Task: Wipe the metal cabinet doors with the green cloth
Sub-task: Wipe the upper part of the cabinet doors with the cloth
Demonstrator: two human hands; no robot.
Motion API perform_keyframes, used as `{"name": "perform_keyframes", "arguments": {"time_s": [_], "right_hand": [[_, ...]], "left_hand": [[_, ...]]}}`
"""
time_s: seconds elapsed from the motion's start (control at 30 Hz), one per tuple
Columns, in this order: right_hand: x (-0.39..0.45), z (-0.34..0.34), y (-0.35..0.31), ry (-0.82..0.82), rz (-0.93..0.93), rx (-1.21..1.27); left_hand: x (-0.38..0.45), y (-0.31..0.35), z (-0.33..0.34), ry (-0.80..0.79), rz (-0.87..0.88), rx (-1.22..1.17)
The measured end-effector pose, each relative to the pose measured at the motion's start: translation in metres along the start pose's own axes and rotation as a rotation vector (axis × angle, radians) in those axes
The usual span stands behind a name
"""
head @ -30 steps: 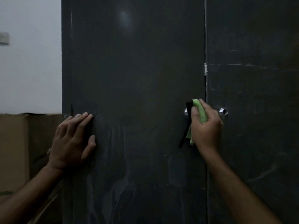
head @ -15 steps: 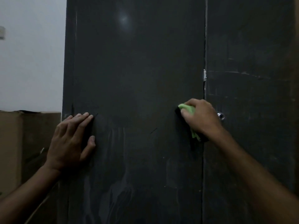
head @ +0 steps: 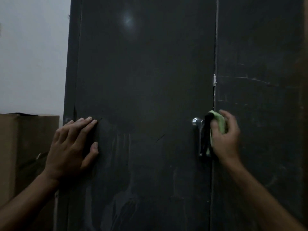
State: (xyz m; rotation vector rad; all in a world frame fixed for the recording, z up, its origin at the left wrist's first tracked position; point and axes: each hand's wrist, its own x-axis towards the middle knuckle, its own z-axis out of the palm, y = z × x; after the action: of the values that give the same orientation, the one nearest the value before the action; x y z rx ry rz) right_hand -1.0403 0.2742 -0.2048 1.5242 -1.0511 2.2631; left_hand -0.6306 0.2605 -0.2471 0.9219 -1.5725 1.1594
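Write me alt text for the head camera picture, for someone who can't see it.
A right hand holds a green cloth against the handle at the seam of two dark metal cabinet doors. The left hand lies flat on the left door, fingers straight. A cardboard box stands beside the cabinet against a pale wall.

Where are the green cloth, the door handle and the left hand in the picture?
green cloth [head: 218,125]: head view, on the fold by the right hand's fingers.
door handle [head: 195,121]: head view, on its shiny round knob.
left hand [head: 70,147]: head view, on its back.
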Motion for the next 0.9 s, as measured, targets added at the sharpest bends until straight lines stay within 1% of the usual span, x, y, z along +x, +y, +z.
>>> {"name": "perform_keyframes", "arguments": {"time_s": [0.03,0.1,0.13,0.2,0.27,0.33,0.43,0.47,0.57,0.63,0.7,0.8,0.83,0.9], "right_hand": [[0.013,-0.001,-0.004,-0.081,-0.002,-0.015],[0.034,-0.004,-0.011,-0.279,-0.035,-0.124],[0.039,-0.007,-0.016,-0.378,-0.015,-0.165],[0.045,-0.018,-0.02,-0.539,0.086,-0.206],[0.054,-0.028,-0.022,-0.626,0.182,-0.233],[0.063,-0.026,-0.032,-0.669,0.227,-0.257],[0.073,-0.009,-0.048,-0.688,0.121,-0.354],[0.073,-0.008,-0.051,-0.704,0.114,-0.372],[0.074,-0.022,-0.05,-0.73,0.181,-0.408],[0.076,-0.02,-0.052,-0.724,0.156,-0.457],[0.073,-0.007,-0.06,-0.728,0.042,-0.523],[0.053,0.003,-0.064,-0.739,-0.249,-0.77],[0.049,0.001,-0.065,-0.743,-0.313,-0.824],[0.051,0.0,-0.068,-0.736,-0.364,-0.87]], "left_hand": [[0.0,0.0,0.0,-0.001,0.002,-0.001],[0.001,-0.001,0.0,-0.006,0.004,-0.003],[0.001,0.0,0.0,-0.003,0.004,-0.004],[0.0,0.0,0.0,0.017,0.009,-0.003],[0.0,0.0,0.001,0.04,0.012,-0.004],[0.0,0.0,0.002,0.047,0.011,-0.006],[0.0,0.001,0.002,0.048,0.004,0.0],[-0.001,0.0,0.002,0.042,0.002,0.0],[-0.001,-0.001,0.003,0.028,-0.006,-0.01],[-0.001,-0.002,0.003,0.025,-0.004,-0.011],[-0.001,-0.001,0.002,0.019,0.001,-0.004],[-0.001,0.0,0.0,0.02,0.011,0.007],[-0.001,-0.001,0.0,0.016,0.01,0.003],[-0.001,0.0,0.0,0.008,0.006,0.004]]}}
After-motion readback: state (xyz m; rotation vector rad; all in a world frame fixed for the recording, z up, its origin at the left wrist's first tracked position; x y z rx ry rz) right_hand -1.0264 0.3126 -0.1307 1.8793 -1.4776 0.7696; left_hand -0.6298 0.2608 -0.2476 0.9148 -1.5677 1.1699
